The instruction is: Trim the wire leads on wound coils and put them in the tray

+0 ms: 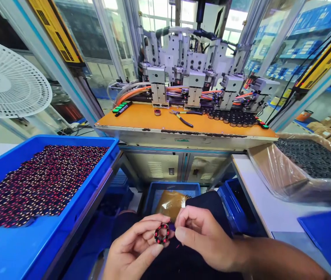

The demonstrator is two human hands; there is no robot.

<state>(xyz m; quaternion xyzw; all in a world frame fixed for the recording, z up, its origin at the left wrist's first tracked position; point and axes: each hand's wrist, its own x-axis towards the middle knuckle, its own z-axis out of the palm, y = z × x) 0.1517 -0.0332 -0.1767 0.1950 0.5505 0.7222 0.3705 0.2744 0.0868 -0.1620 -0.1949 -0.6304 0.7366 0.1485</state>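
Low in the middle of the view, my left hand point(134, 249) pinches a small black ring wound with red coils point(162, 233) between thumb and fingers. My right hand point(203, 235) is curled close against the ring's right side, its thumb and forefinger pressed together at the ring's edge. What those fingertips grip is too small to make out. Both hands hover over my dark lap, above a small blue bin point(154, 192) holding a brown bag point(171, 204).
A large blue crate point(95, 186) full of similar red-and-black rings stands at the left. A plastic-lined box of dark parts point(270, 167) sits at the right. Ahead, an orange bench point(142, 118) carries pliers point(183, 116) and a winding machine point(194, 74). A white fan point(7, 77) stands far left.
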